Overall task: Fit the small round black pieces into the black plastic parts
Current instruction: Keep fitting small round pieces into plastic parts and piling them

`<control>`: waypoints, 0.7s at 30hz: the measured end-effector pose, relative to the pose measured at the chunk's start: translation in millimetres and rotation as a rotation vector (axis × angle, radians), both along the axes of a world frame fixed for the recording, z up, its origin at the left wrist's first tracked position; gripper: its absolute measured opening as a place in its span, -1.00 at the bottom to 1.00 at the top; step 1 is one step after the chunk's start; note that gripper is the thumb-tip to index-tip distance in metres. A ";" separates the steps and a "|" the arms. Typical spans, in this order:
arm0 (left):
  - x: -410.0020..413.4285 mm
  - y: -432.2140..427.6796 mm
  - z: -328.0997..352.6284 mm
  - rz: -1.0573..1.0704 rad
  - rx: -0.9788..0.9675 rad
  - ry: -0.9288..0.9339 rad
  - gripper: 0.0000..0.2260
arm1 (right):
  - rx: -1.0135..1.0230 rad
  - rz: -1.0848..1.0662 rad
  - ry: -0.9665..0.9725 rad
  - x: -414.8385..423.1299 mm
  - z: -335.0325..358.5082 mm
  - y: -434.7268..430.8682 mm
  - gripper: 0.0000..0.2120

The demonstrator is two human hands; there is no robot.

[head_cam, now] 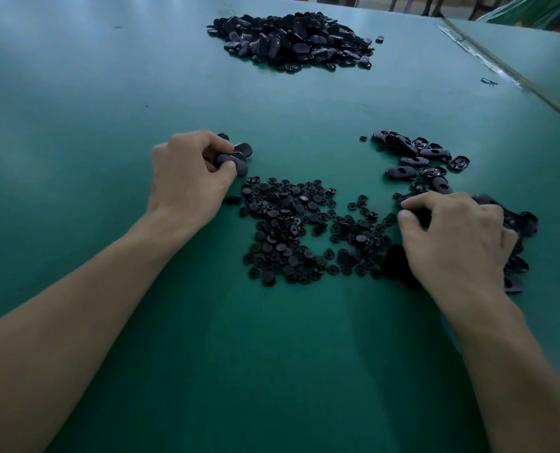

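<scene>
Your left hand (190,173) is curled tight round a small stack of parts (239,155). Thumb and fingers pinch them, and the stack fans out past your fingertips, its long ends aimed toward the far right corner of the worktop (108,93).

Your right hand (452,237) lies knuckles-up toward the right edge, on the near end of the loose parts (416,158). Forefinger and thumb are hooked round a single part (416,212), by the look of it. What sits under the palm I can't tell.

Now the thing that matters: the round pieces (291,230) are spread mid-worktop, right between your two hands. From your right thumb they lie straight to the left, the fringe of the scatter just beside the thumb tip. From your left hand they lie toward you and to the right, the nearest ones just beside your thumb there too. Neither hand has far to go. I'd judge the right has the flatter, more direct sweep, since your left is full of stacked parts. The right would first need that single part settled in its grip, or passed across.

The round pieces lie jumbled, some overlapping, so picking just one will take a fingertip pinch rather than a scoop. The far pile (295,40) sits well away, near the far edge, and is out of this move.
</scene>
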State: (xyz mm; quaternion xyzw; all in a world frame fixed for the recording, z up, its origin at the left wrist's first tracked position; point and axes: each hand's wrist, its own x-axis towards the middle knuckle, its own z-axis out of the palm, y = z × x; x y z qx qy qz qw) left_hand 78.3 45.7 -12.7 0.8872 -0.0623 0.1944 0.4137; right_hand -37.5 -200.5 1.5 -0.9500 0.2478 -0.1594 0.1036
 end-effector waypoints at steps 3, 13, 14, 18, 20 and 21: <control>1.8 1.4 -0.9 0.020 0.051 -0.003 -0.81 | 0.007 -0.008 0.003 2.4 -1.2 1.5 -0.79; -0.1 -0.2 0.7 -0.013 0.079 -0.106 -0.83 | 0.024 0.006 -0.040 7.1 -3.5 4.2 -0.88; -2.9 -2.4 1.8 -0.031 0.076 -0.144 -0.87 | 0.033 0.008 -0.027 7.6 -3.3 3.7 -0.87; -15.1 -13.1 3.3 -0.108 0.065 -0.234 -0.93 | 0.032 0.017 -0.012 9.3 -4.9 0.7 -0.87; -21.7 -20.1 4.2 -0.146 -0.036 -0.218 -0.91 | 0.037 0.025 -0.022 9.3 -5.2 -0.4 -0.86; -25.2 -24.3 4.2 -0.168 -0.095 -0.202 -0.88 | 0.046 0.027 -0.026 9.0 -5.2 -0.8 -0.87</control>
